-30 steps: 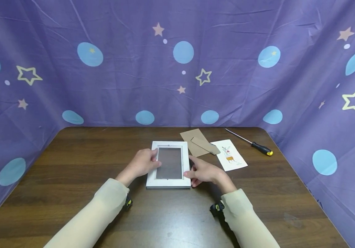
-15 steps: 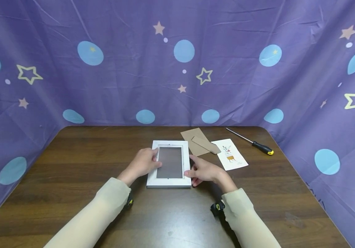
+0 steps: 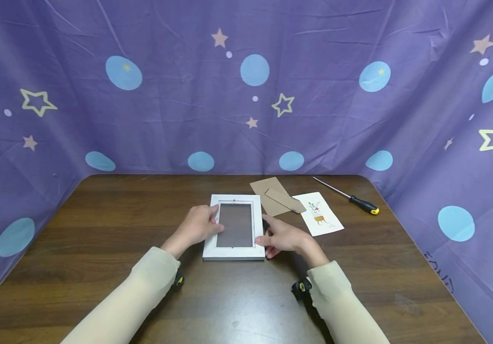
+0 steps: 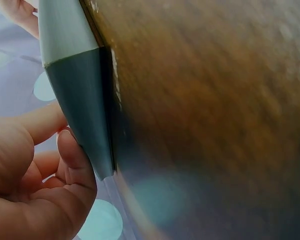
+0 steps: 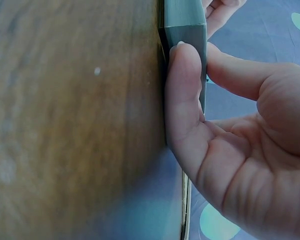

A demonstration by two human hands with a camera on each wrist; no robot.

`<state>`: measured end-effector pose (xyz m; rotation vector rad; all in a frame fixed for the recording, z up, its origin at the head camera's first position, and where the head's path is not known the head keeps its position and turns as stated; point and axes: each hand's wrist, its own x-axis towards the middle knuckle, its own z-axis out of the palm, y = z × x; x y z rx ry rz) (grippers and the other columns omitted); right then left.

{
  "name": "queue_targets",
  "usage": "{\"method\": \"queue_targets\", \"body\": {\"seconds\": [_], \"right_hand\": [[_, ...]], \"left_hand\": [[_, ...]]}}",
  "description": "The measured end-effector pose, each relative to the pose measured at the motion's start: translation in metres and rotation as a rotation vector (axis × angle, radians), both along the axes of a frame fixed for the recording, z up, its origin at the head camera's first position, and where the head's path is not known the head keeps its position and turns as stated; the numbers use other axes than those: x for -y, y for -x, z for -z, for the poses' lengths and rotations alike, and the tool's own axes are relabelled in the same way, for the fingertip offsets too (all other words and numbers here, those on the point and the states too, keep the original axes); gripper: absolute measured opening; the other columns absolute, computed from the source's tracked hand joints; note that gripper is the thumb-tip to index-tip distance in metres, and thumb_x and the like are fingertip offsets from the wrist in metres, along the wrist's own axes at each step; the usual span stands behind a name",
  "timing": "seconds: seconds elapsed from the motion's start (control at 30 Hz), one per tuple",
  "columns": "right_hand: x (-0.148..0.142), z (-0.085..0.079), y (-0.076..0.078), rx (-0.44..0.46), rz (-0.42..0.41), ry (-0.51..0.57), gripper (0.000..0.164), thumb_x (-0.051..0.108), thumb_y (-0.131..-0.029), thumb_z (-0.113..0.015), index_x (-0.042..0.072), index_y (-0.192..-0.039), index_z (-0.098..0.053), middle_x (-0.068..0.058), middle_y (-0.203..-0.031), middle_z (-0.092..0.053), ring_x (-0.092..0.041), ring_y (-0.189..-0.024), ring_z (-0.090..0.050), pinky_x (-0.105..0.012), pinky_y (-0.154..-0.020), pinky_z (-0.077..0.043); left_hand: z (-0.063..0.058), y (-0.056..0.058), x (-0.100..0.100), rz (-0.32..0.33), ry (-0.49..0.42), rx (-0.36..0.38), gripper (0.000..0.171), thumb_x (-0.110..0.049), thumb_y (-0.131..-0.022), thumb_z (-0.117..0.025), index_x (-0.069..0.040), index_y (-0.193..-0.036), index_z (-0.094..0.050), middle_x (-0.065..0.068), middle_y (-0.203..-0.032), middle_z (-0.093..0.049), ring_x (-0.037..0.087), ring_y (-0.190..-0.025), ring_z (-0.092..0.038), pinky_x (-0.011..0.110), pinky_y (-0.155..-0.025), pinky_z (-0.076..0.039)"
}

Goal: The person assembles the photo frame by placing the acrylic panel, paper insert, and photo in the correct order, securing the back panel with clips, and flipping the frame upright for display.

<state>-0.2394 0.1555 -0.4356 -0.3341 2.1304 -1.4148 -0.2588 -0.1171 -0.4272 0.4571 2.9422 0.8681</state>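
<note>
A white picture frame (image 3: 234, 253) lies flat on the brown table, with a grey pane (image 3: 237, 224) inside its opening. My left hand (image 3: 195, 225) grips the frame's left side, thumb over the inner edge. On the opposite side, my right hand (image 3: 288, 236) holds the frame with its thumb on top. The left wrist view shows the left fingers (image 4: 76, 157) against the side of the frame (image 4: 82, 95). In the right wrist view, a right-hand finger (image 5: 184, 85) lies along the frame's side wall (image 5: 185, 35), and the thumb touches its upper face.
Behind the right hand lie a brown backing board (image 3: 268, 184) and a narrow brown stand piece (image 3: 284, 200) across it. Beside them is a white card (image 3: 321, 215) with a plant drawing. A screwdriver (image 3: 360, 204) with a black and yellow handle rests farther right. A purple curtain (image 3: 165, 129) surrounds the table.
</note>
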Motion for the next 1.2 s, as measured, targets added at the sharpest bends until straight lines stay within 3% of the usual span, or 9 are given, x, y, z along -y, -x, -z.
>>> {"method": "queue_targets", "body": {"seconds": [0.57, 0.9, 1.03, 1.2], "right_hand": [[-0.002, 0.001, 0.0, 0.002, 0.017, -0.015, 0.088, 0.009, -0.104, -0.069, 0.001, -0.169, -0.011, -0.016, -0.089, -0.061, -0.02, -0.065, -0.066, -0.035, -0.064, -0.067], [0.0, 0.0, 0.001, 0.006, 0.001, -0.01, 0.087, 0.009, -0.104, -0.069, 0.002, -0.169, -0.012, -0.017, -0.09, -0.062, -0.021, -0.065, -0.065, -0.036, -0.064, -0.067], [0.0, -0.001, 0.0, 0.006, 0.007, -0.013, 0.088, 0.009, -0.104, -0.069, 0.001, -0.169, -0.01, -0.016, -0.09, -0.062, -0.021, -0.066, -0.066, -0.036, -0.064, -0.067], [0.0, 0.0, 0.0, 0.007, 0.015, -0.021, 0.089, 0.009, -0.104, -0.069, 0.001, -0.169, -0.008, -0.016, -0.089, -0.062, -0.021, -0.066, -0.066, -0.036, -0.065, -0.067]], "left_hand": [[0.002, 0.001, 0.004, -0.005, -0.098, 0.045, 0.07, -0.014, -0.091, -0.083, 0.007, -0.151, -0.053, 0.002, -0.081, -0.063, 0.015, -0.069, -0.054, 0.029, -0.063, -0.048], [-0.002, 0.002, 0.019, -0.092, -0.187, 0.067, 0.07, -0.018, -0.09, -0.084, -0.002, -0.152, -0.055, 0.008, -0.094, -0.066, 0.021, -0.081, -0.058, 0.03, -0.066, -0.048], [-0.001, 0.0, 0.024, -0.117, -0.198, 0.104, 0.075, -0.02, -0.089, -0.085, -0.003, -0.155, -0.051, 0.012, -0.103, -0.068, 0.025, -0.088, -0.061, 0.033, -0.072, -0.051], [0.002, -0.007, 0.027, -0.114, -0.224, 0.215, 0.08, -0.021, -0.09, -0.084, -0.003, -0.158, -0.046, 0.015, -0.115, -0.068, 0.024, -0.093, -0.065, 0.035, -0.079, -0.056]]}}
